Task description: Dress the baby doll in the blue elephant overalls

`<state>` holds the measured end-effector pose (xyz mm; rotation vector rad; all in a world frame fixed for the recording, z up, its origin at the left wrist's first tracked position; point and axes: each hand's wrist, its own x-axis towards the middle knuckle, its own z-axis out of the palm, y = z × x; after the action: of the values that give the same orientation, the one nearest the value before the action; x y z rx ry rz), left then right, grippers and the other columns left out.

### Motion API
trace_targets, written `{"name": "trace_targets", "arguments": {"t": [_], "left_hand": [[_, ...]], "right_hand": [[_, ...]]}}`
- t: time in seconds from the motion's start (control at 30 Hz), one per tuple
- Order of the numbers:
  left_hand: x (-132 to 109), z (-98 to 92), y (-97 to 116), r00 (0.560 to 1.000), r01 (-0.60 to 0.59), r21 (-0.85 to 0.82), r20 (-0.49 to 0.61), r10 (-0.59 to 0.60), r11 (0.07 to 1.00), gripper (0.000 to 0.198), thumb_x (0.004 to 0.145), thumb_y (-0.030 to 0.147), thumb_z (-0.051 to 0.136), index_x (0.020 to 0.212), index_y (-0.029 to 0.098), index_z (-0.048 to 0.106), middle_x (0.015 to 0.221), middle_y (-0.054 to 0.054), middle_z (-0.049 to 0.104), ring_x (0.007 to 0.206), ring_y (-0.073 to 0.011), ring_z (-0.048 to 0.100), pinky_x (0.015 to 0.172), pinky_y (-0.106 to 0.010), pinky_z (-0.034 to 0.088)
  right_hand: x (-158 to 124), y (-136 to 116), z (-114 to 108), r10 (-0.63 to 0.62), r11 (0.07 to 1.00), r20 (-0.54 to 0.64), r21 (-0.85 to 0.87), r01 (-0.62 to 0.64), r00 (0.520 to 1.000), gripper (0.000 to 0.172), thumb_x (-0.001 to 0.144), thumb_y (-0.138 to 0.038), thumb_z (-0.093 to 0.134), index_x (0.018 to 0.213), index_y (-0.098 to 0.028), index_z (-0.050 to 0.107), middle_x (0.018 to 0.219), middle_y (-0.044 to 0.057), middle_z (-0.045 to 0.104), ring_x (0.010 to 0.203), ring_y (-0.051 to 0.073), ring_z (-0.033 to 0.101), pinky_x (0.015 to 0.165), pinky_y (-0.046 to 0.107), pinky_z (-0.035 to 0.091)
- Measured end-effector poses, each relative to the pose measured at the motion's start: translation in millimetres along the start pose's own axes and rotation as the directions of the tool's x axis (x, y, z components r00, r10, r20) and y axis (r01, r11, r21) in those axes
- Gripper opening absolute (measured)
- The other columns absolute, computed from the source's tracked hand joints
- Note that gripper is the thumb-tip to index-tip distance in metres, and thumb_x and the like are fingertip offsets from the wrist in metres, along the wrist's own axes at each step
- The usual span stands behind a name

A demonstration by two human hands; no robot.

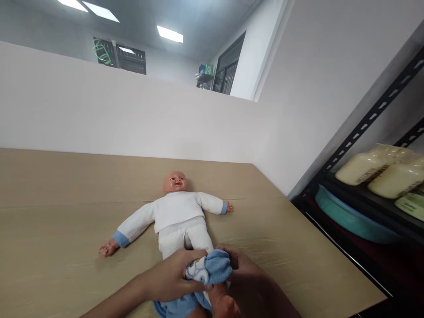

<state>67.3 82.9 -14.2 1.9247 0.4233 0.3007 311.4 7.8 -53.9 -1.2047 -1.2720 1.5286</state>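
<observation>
A baby doll (179, 212) lies on its back on the table, head away from me, arms spread. It wears a white top with blue cuffs, and its legs are white down to the bare feet. A blue and white patterned garment (217, 267) is bunched round the lower leg, just above one doll foot (225, 304). My left hand (174, 274) grips this cloth from the left, thumb on top. From the right, my right hand (243, 267) closes on its blue edge, with most fingers hidden. More blue cloth (177, 307) surrounds the other leg, partly below the frame.
The wooden table (66, 229) meets a white wall (115, 110) at its far edge. To the right, a black metal rack (374, 117) holds a teal basin (354, 221) and several cream-coloured packs (394, 176). Above the low wall there is a window opening or reflective pane.
</observation>
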Motion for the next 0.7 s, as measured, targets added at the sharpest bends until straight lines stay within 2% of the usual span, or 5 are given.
{"name": "trace_targets", "arguments": {"t": [0.2, 0.3, 0.4, 0.53, 0.7], "left_hand": [[-4, 2.4, 2, 0.98, 0.147, 0.088, -0.144, -0.134, 0.985, 0.087, 0.066, 0.061, 0.096, 0.137, 0.029, 0.057, 0.119, -0.004, 0.068, 0.107, -0.0302, 0.06, 0.092, -0.035, 0.048], [-19, -2.7, 5, 0.964, 0.186, 0.126, -0.217, -0.156, 0.974, 0.083, 0.066, 0.059, 0.097, 0.133, 0.029, 0.061, 0.129, -0.006, 0.067, 0.118, -0.034, 0.06, 0.101, -0.04, 0.047], [-42, -9.6, 4, 0.934, 0.25, 0.129, -0.295, -0.203, 0.96, 0.059, 0.081, 0.05, 0.087, 0.131, 0.029, 0.062, 0.131, -0.005, 0.068, 0.119, -0.0314, 0.061, 0.102, -0.039, 0.049], [-74, -13.0, -4, 0.877, 0.389, 0.052, -0.327, -0.352, 0.92, 0.066, 0.083, 0.05, 0.085, 0.142, 0.031, 0.061, 0.145, -0.007, 0.064, 0.135, -0.0359, 0.054, 0.118, -0.047, 0.044], [-93, 4.2, -26, 0.845, 0.412, -0.068, -0.344, -0.409, 0.909, 0.076, 0.091, 0.067, 0.07, 0.157, 0.034, 0.053, 0.172, -0.005, 0.042, 0.159, -0.0407, 0.033, 0.134, -0.058, 0.024]], "right_hand": [[31, -13, -29, 0.06, 0.998, 0.335, -0.027, -0.054, 0.94, 0.068, 0.055, -0.054, 0.096, 0.112, -0.02, 0.08, 0.098, 0.0, 0.075, 0.096, 0.023, 0.07, 0.091, 0.036, 0.052], [35, -16, -34, 0.086, 0.996, 0.433, -0.051, -0.071, 0.897, 0.082, 0.045, -0.054, 0.102, 0.117, -0.021, 0.078, 0.104, 0.004, 0.075, 0.105, 0.027, 0.069, 0.098, 0.037, 0.051], [35, -12, -39, 0.054, 0.997, 0.365, -0.064, -0.033, 0.93, 0.083, 0.047, -0.066, 0.099, 0.113, -0.021, 0.078, 0.103, 0.005, 0.072, 0.101, 0.028, 0.066, 0.093, 0.037, 0.052], [38, -7, -39, -0.026, 0.988, 0.174, -0.143, 0.051, 0.984, 0.065, 0.068, -0.08, 0.082, 0.094, -0.021, 0.076, 0.088, 0.003, 0.064, 0.087, 0.028, 0.06, 0.086, 0.039, 0.052], [58, -5, -32, -0.305, 0.92, 0.068, -0.238, 0.312, 0.95, 0.043, 0.093, -0.066, 0.068, 0.095, -0.023, 0.071, 0.102, 0.006, 0.064, 0.097, 0.027, 0.06, 0.093, 0.037, 0.051]]}}
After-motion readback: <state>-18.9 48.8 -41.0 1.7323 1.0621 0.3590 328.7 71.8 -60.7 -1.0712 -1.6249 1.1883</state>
